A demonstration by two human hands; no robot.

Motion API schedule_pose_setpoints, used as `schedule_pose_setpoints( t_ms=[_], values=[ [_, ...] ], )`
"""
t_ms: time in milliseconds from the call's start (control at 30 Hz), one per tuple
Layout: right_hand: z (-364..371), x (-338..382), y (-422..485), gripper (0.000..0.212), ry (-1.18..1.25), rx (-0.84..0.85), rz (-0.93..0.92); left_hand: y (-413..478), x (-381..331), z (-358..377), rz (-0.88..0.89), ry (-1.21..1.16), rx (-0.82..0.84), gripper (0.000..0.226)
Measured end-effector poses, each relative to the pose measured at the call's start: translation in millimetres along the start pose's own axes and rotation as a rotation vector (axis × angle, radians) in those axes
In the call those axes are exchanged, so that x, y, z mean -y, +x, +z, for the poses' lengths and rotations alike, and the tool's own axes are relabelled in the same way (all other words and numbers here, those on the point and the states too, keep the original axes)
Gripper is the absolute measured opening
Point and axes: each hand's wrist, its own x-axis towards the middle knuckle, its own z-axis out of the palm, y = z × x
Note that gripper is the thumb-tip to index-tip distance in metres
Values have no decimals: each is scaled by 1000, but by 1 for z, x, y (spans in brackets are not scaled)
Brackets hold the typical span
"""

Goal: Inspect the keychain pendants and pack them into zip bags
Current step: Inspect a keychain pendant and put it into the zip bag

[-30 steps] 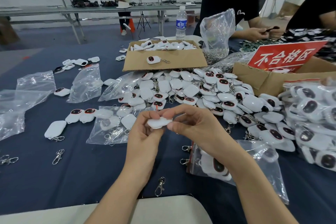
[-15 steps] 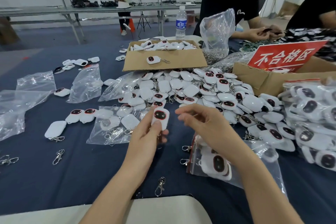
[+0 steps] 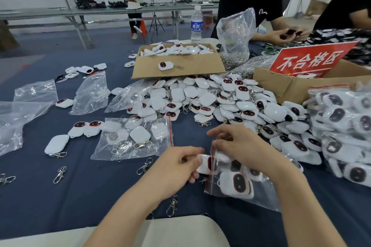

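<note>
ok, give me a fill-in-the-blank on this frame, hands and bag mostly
1. The left hand pushes a pendant into the zip bag, whose seal strip is coloured ___.
2. The right hand pinches that bag's mouth to hold it ___.
3. A lone pendant lies on the cardboard box flap, dark face ___.
4. The water bottle behind that box stands ___.

Missing words: red; open; up; upright.
</note>
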Motion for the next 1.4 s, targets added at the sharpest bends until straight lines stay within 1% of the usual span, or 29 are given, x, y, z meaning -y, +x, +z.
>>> schedule_pose_setpoints(
  t_ms=[67,133,200,267,367,433,533,567,633,667,700,767,800,833,867,933,1000,1067,1167,1233,1300,1333,1400],
  values=[
    [0,1,0,22,16,-16,-27,-3,-4,3,-7,12,68,21],
    [0,3,1,23,15,-29,-44,-5,-8,9,-23,-45,67,17],
    [1,4,2,23,10,-42,-51,-6,-11,17,-36,-150,45,15],
    [0,5,3,24,22,-61,-58,-7,-13,25,-35,-262,28,20],
    [-1,6,4,25,48,-96,-70,-8,-15,34,-8,-315,-48,31],
    [-1,9,3,26,23,-106,-76,-7,-15,37,-23,-306,-67,44],
    [0,13,1,24,-30,-115,-90,-5,-13,38,-40,-240,-18,56],
    [-1,14,0,21,-36,-107,-94,-5,-13,36,-30,-213,-24,56],
    [-3,15,-3,15,-25,-93,-94,-6,-14,31,10,-163,-54,44],
    [-6,15,-4,13,-16,-114,-91,-5,-14,27,32,-160,-91,38],
    [-9,14,-4,14,-27,-163,-91,-3,-13,23,49,-174,-142,37],
    [-17,8,-5,23,-136,-337,-73,0,-10,14,64,-235,-249,37],
    [-20,4,-5,27,-210,-427,-36,1,-8,10,77,-262,-292,36],
    [-24,-1,-5,33,-278,-490,24,2,-5,7,93,-291,-325,36],
    [-27,-5,-3,39,-333,-515,90,3,-2,5,106,-316,-355,35],
    [-32,-11,4,51,-391,-474,194,3,4,4,123,-351,-393,35],
    [-38,-12,16,56,-450,-398,240,5,8,3,134,-361,-408,37],
    [-42,-11,27,52,-557,-354,244,5,10,3,142,-364,-395,38],
    [-45,-14,33,43,-676,-417,213,4,11,2,157,-369,-386,38],
    [-44,-15,28,42,-653,-467,160,4,11,3,163,-377,-398,38],
    [-44,-17,21,37,-546,-522,80,4,10,3,171,-377,-400,38],
    [-45,-16,17,34,-465,-536,47,4,10,3,178,-378,-397,37],
    [-45,-7,7,30,-190,-524,-4,1,9,3,196,-406,-391,36]
  ],
)
